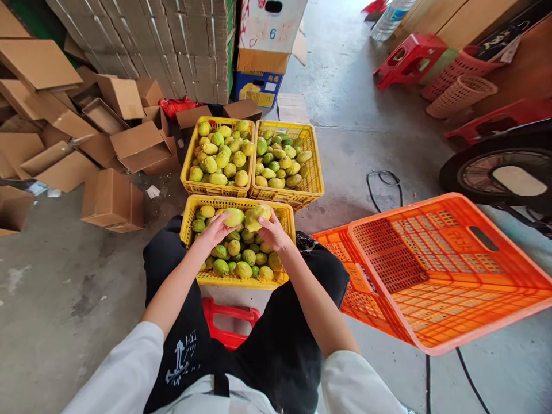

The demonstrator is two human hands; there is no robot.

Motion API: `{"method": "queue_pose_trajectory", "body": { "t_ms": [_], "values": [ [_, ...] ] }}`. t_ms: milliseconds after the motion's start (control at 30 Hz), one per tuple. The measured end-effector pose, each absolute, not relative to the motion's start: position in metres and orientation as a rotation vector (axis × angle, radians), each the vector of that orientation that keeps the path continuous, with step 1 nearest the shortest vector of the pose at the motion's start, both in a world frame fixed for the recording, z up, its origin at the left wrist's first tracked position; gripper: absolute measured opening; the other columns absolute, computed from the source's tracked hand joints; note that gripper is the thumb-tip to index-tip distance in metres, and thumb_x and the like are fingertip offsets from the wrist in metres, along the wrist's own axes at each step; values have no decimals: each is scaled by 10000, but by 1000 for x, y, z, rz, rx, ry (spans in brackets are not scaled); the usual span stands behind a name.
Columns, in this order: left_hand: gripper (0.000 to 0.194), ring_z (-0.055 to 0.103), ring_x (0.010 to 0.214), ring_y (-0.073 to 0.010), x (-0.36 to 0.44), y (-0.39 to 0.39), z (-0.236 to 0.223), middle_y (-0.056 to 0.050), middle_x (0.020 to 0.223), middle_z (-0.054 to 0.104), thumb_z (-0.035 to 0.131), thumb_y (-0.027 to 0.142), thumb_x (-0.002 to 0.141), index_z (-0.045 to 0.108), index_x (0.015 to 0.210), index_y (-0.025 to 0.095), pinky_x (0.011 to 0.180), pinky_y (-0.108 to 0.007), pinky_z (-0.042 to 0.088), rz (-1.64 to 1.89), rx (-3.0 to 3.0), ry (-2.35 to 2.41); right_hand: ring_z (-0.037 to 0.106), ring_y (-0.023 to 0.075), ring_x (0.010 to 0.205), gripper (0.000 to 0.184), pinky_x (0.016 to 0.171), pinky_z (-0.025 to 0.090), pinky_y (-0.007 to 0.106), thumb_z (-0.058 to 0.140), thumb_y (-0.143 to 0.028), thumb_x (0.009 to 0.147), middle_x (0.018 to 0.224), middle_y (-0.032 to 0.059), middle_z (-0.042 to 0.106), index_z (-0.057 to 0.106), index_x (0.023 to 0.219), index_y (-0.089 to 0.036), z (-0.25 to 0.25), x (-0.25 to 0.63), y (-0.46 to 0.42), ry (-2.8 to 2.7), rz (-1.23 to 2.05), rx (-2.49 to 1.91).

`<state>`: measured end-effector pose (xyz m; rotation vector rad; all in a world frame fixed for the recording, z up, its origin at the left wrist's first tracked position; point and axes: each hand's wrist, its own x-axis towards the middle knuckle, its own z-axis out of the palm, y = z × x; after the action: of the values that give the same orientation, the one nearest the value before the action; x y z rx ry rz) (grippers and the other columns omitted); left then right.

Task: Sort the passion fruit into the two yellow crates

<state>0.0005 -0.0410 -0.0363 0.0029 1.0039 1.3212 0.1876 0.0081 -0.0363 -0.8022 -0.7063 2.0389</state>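
Note:
My left hand (pixel 214 230) is closed around a yellow-green fruit (pixel 234 217). My right hand (pixel 272 231) grips a second, larger fruit (pixel 255 217). Both hands hover over the nearest yellow basket (pixel 190 221), which sits between my knees and holds several green and yellow fruits. Two more yellow baskets full of the same fruit stand side by side beyond it, the left basket (pixel 188 175) and the right basket (pixel 316 172).
Stacked empty orange crates (pixel 435 270) stand tilted at my right. A red stool (pixel 228 322) is under me. Loose cardboard boxes (pixel 112 198) litter the left floor, flat cartons are stacked behind. A wheel (pixel 495 172), red stools and pink baskets lie at the right. A black cable (pixel 382 184) crosses the concrete.

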Motion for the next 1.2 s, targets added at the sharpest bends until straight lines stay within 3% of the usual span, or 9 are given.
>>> {"method": "queue_pose_trajectory", "body": {
  "t_ms": [200,333,433,567,700,900,1033,1200],
  "values": [
    [383,762,926,-246,-4,-38,-42,-126,1037,765,752,431,890,680,1161,170,806,-339,654,1257,-47,1039,714,179,889,573,818,615,315,983,-309,567,887,-60,705,564,958,-297,-49,186,11,-677,1981,-857],
    [306,748,844,-204,-5,-35,-39,-109,946,753,726,410,911,690,1076,155,709,-256,622,1258,-70,1078,718,181,917,588,823,605,294,995,-328,544,906,-51,723,568,946,-287,-54,184,12,-647,1976,-890],
    [188,743,947,-208,-3,-36,-35,-102,1002,762,694,285,923,686,1057,153,817,-278,627,1309,-48,1042,725,190,914,599,817,613,300,1001,-330,518,915,-42,731,575,936,-280,-54,183,13,-612,1971,-911],
    [191,702,1165,-258,0,-40,-33,-97,1111,769,666,188,902,681,1091,164,1018,-421,595,1312,2,975,729,200,912,601,818,633,327,1009,-330,490,926,-54,738,603,932,-290,-49,184,13,-584,1950,-906],
    [163,684,1214,-288,2,-43,-34,-116,1148,764,649,156,900,687,1059,156,1073,-493,563,1255,55,929,727,244,1022,573,894,635,391,1001,-319,523,1002,-23,753,653,977,-293,-42,185,11,-650,2002,-855],
    [209,739,1056,-218,1,-40,-35,-84,1083,768,670,265,958,665,1149,179,985,-387,622,1347,-42,933,688,299,1175,502,985,594,425,957,-413,594,1066,25,770,698,997,-265,-44,184,9,-710,2017,-878],
    [276,760,973,-218,-1,-37,-37,-114,1024,765,652,350,982,662,1159,139,887,-326,652,1348,-84,956,676,288,1198,495,986,584,391,927,-503,612,1026,20,775,711,983,-256,-48,182,12,-717,1989,-884],
    [226,751,1071,-257,-1,-39,-37,-127,1080,769,713,208,914,664,1123,138,960,-371,635,1336,-43,979,727,238,1046,484,869,609,329,921,-477,620,922,-16,757,692,991,-266,-49,185,13,-669,1988,-883]
  ]
}}
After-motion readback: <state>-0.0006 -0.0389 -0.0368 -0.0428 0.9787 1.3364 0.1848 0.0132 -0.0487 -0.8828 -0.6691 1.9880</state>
